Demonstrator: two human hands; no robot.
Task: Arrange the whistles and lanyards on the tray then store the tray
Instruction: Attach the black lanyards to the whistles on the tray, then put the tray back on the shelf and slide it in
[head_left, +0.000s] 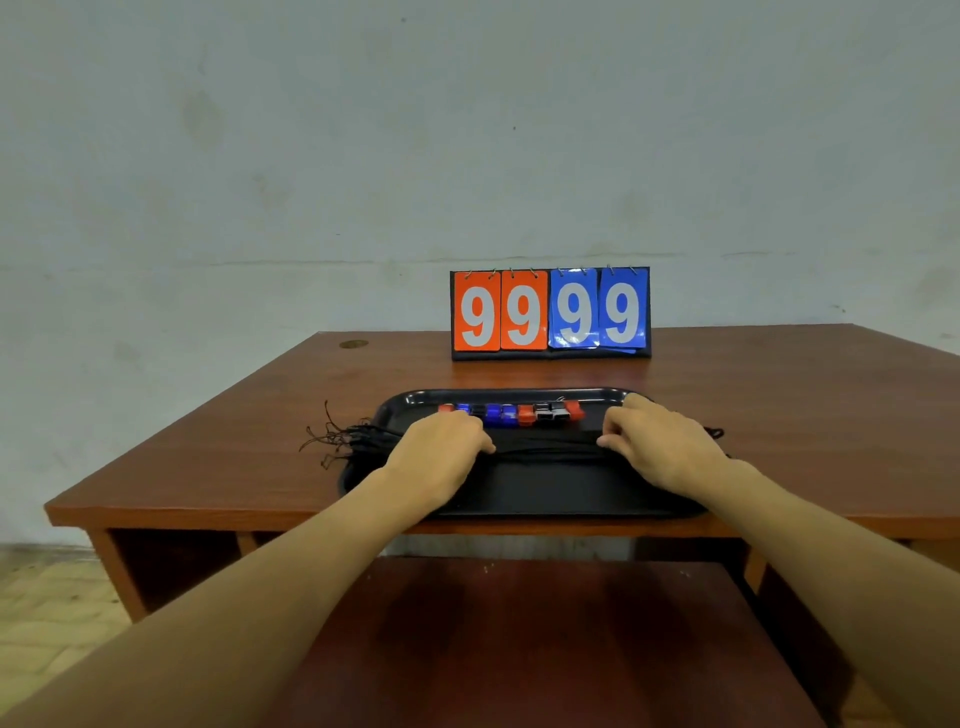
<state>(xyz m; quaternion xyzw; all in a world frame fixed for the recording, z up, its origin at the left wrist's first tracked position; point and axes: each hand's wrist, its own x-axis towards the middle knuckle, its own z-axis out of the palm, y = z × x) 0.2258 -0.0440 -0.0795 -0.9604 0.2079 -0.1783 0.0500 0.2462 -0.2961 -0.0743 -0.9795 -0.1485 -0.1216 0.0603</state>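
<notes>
A black tray lies at the near edge of the wooden desk. Several red, blue and black whistles stand in a row along its far side. A bundle of black lanyards stretches across the tray's middle, with loose ends spilling over the left rim. My left hand rests palm down on the left part of the bundle, fingers curled onto the cords. My right hand presses on the right part, fingertips pinching the cords.
A flip scoreboard showing 99 in orange and 99 in blue stands behind the tray near the wall. The desk has open compartments below, and a dark red lower surface juts toward me under the desk's front edge.
</notes>
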